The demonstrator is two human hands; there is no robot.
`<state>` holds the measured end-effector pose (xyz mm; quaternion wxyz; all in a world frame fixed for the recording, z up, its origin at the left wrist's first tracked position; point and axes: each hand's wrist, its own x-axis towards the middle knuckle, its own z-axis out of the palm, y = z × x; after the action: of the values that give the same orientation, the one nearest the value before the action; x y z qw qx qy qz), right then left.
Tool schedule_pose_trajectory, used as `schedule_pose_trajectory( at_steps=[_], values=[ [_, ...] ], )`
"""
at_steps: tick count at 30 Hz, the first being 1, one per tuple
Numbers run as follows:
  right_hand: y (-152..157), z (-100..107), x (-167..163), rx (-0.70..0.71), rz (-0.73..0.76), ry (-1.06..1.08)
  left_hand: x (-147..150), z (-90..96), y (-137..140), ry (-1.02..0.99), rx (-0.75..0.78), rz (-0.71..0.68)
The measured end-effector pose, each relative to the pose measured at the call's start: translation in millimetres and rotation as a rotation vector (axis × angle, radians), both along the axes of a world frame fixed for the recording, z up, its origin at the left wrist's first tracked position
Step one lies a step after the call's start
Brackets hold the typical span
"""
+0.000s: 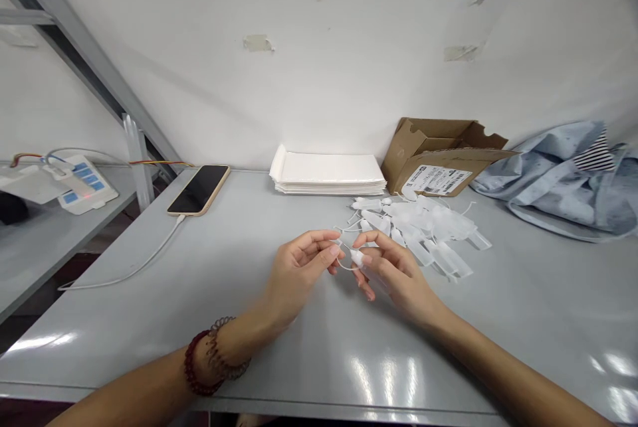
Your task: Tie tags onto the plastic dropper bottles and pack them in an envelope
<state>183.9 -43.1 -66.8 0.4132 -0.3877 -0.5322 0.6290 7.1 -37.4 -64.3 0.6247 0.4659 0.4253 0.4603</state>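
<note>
Over the middle of the grey table point(149, 321), my left hand point(299, 267) and my right hand point(393, 271) meet fingertip to fingertip. Between them is a small white plastic tag with a thin looped string point(355, 257). My right thumb and forefinger pinch the tag's body, while my left fingers pinch the string's loop. Just behind my right hand lies a pile of several similar white tags point(423, 228). A dark red bead bracelet and a coil band sit on my left wrist.
A stack of white sheets point(326, 174) lies against the back wall beside an open cardboard box point(438, 155). A phone point(199, 189) with a white cable lies at left. Blue cloth point(563, 174) is bunched at right. A device sits on the left side table.
</note>
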Motion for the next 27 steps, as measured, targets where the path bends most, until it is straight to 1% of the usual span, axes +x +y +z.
schedule_pose_trajectory(
  at_steps=[20,27],
  values=[
    [-0.9,0.8,-1.9,-0.014,-0.003,-0.004,1.3,-0.2,-0.4,-0.023,-0.029,-0.005],
    [-0.7,1.7,-4.1,-0.008,-0.017,-0.007,1.9,2.0,-0.9,0.043,0.007,-0.003]
  ],
)
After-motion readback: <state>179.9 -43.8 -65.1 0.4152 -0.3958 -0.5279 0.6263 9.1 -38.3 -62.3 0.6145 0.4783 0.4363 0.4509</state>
